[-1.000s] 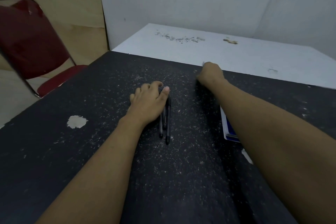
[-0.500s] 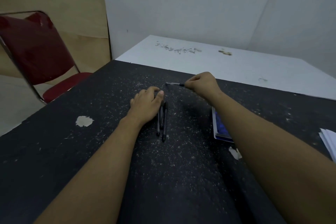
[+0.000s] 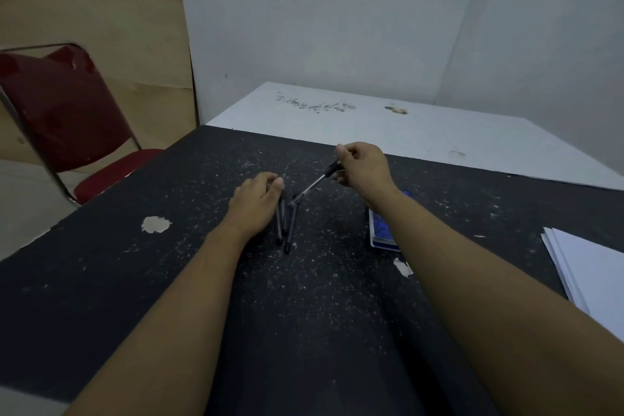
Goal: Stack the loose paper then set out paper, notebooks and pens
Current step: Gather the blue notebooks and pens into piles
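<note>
1. A black tabletop [image 3: 304,331] flecked with white specks fills the lower and middle parts of the frame, and the person's two bare forearms reach in over it from the bottom edge.
2. The left hand [image 3: 256,203] sits palm down just left of centre. Its fingers are curled over the far ends of a bunch of dark slim pens [image 3: 283,230] and hold them against the tabletop.
3. Those pens lie side by side and close together, their near ends pointing toward the bottom of the frame. How many there are is hard to tell.
4. The right hand [image 3: 363,169], just right of centre and raised off the surface, pinches one end of a single dark pen with a pale barrel [image 3: 314,184].
5. This pen slants down to the left, and its free end reaches the top of the bunch.
6. A blue-covered notebook [image 3: 381,230] lies flat, right of centre, partly hidden under the right forearm.
7. A stack of white paper sheets [image 3: 591,277] rests at the right edge of the frame, well apart from the pens.
8. A red folding chair [image 3: 67,118] stands at the upper left.
9. A white tabletop [image 3: 405,132] adjoins the black one's far side.
</note>
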